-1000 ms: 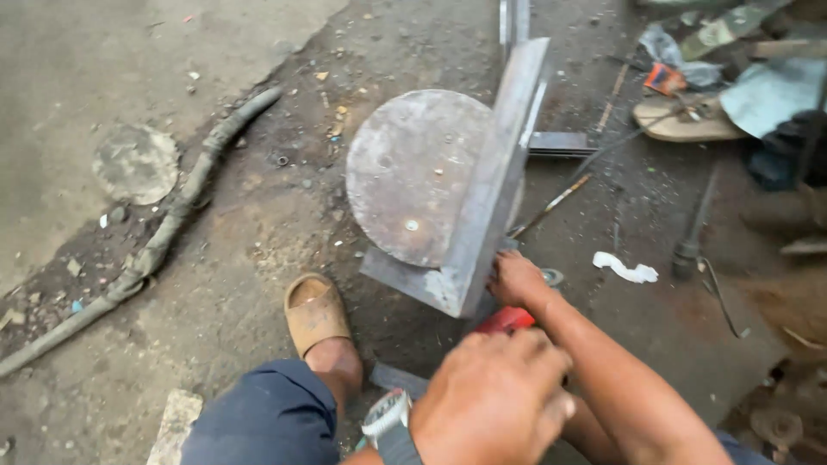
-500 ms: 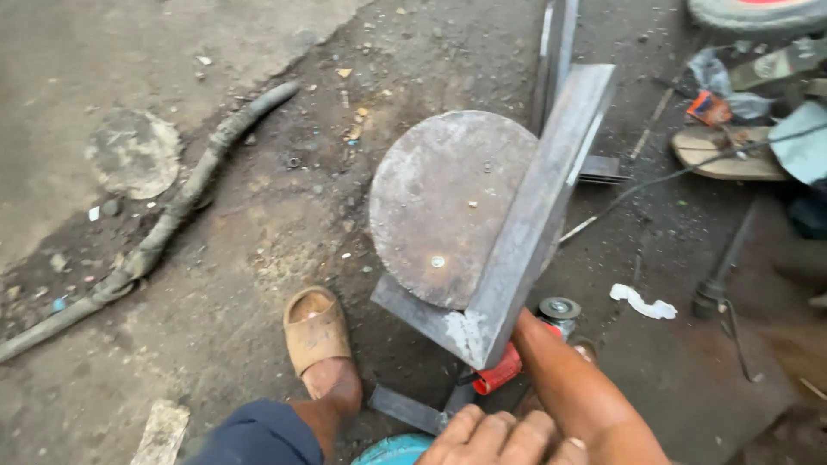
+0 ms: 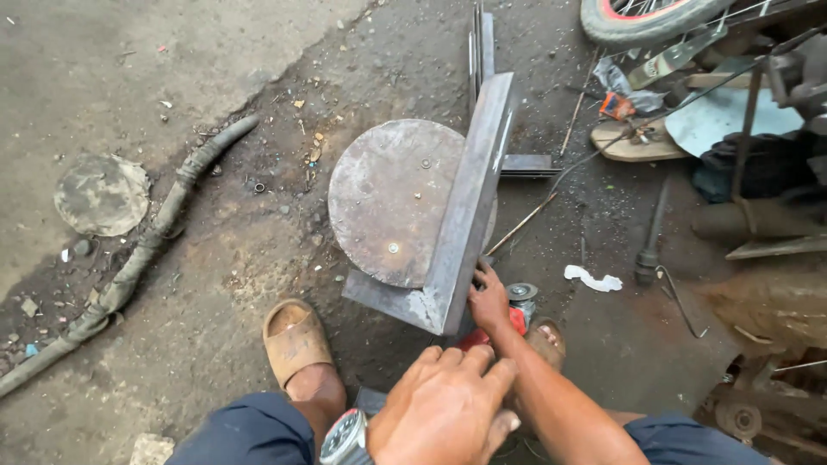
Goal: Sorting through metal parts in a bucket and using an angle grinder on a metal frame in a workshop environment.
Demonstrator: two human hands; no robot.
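Your right hand [image 3: 488, 301] grips the stiff, heavy-looking steel angle [image 3: 469, 207] at its near corner; left hand [image 3: 448, 409] loosely curled, empty.

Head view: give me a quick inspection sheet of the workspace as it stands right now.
Surface: dirty, oil-stained ground, grit and scraps.
Job's things: long steel bar standing across a rusty round steel plate; red angle grinder beside it.
Clutter: white rag, loose sandal, metal rods, scrap pile at right.
Hands: right hand against the bar's near corner, at the grinder; left hand in the foreground, wristwatch, holding nothing visible.
Cables: thick wrapped hose along the left; thin cable toward the scrap.
Surroundings: tyre at top, round cover at left.
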